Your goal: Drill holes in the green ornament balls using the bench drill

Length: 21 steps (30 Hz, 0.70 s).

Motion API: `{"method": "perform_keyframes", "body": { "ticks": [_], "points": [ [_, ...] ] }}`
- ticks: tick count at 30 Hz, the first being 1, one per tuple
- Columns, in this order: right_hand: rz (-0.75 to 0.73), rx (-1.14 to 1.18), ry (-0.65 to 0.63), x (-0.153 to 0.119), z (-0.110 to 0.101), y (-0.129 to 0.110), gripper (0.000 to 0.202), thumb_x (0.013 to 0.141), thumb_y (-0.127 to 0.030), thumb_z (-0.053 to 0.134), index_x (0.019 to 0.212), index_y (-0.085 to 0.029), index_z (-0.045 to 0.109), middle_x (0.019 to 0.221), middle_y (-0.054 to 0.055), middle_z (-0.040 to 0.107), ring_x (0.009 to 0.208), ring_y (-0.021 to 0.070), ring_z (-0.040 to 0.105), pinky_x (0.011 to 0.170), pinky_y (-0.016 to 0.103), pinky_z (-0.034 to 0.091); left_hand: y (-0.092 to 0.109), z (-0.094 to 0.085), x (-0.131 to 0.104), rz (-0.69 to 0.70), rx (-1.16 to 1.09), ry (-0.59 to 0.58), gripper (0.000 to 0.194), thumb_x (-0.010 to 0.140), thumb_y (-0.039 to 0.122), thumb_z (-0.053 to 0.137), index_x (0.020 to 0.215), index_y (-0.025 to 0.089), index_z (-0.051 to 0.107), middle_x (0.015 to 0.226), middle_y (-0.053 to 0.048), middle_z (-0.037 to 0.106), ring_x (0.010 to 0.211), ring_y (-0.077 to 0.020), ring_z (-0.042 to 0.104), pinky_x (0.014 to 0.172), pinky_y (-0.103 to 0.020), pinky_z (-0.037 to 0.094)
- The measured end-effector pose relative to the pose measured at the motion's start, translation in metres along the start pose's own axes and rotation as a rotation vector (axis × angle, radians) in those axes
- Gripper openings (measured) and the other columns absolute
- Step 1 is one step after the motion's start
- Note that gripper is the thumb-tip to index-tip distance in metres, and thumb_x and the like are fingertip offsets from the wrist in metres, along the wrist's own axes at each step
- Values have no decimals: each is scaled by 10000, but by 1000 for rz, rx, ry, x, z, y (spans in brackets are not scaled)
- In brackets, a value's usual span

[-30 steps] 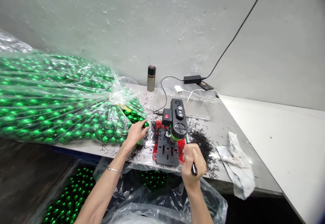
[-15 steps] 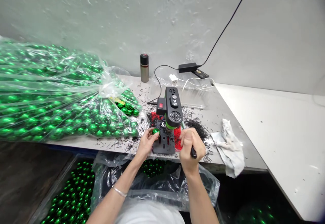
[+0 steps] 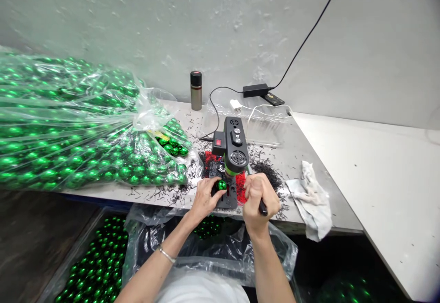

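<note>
Thumb and fingers of my left hand (image 3: 207, 198) are closed around a shiny green bauble (image 3: 222, 184). The bauble is over the slotted black base plate (image 3: 225, 201), just in front of the head of a small black drill press (image 3: 236, 145). My right hand (image 3: 260, 197) makes a fist around a black-ended lever handle (image 3: 263, 208) on the press's right side. Red material (image 3: 241, 188) shows beside the base, and small black shavings (image 3: 266, 174) lie heaped to its right. The tool tip under the press head is hidden.
A big clear bag of green baubles (image 3: 85, 142) fills the table's left. Below the edge are a plastic-lined bin (image 3: 165, 243) and a container of baubles (image 3: 98, 257). A bottle (image 3: 195, 91), power adapter (image 3: 255, 90) and plastic tray (image 3: 264, 133) stand behind; a stained cloth (image 3: 311, 200) lies right.
My left hand has moved right and slightly toward me, bringing the green bauble from the base's left side to over its middle. My right hand stays on the lever handle.
</note>
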State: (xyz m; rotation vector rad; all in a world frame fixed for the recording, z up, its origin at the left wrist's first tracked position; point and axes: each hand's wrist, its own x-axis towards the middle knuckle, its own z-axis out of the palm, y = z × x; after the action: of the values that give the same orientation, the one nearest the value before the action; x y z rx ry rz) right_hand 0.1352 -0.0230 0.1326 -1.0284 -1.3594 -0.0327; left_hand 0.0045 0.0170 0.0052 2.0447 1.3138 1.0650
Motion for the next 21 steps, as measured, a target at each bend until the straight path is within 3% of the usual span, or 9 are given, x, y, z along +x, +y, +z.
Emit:
{"method": "perform_keyframes", "body": {
  "ticks": [9, 21],
  "points": [
    [-46, -7, -33, -14, -3, 8, 320, 946, -97, 430, 648, -216, 439, 637, -22, 490, 625, 121, 515, 578, 269, 392, -6, 9, 4, 102, -10, 47, 299, 893, 306, 700, 1172, 207, 661, 1102, -89, 720, 1032, -257, 634, 921, -421, 498],
    [-186, -72, -35, -59, 4, 48, 322, 1009, -232, 335, 700, -224, 424, 706, -8, 500, 613, 126, 468, 643, 319, 442, -5, 9, 3, 122, -2, 57, 309, 902, 328, 692, 1175, 190, 645, 1080, -101, 714, 1014, -260, 624, 894, -413, 491]
  ]
}}
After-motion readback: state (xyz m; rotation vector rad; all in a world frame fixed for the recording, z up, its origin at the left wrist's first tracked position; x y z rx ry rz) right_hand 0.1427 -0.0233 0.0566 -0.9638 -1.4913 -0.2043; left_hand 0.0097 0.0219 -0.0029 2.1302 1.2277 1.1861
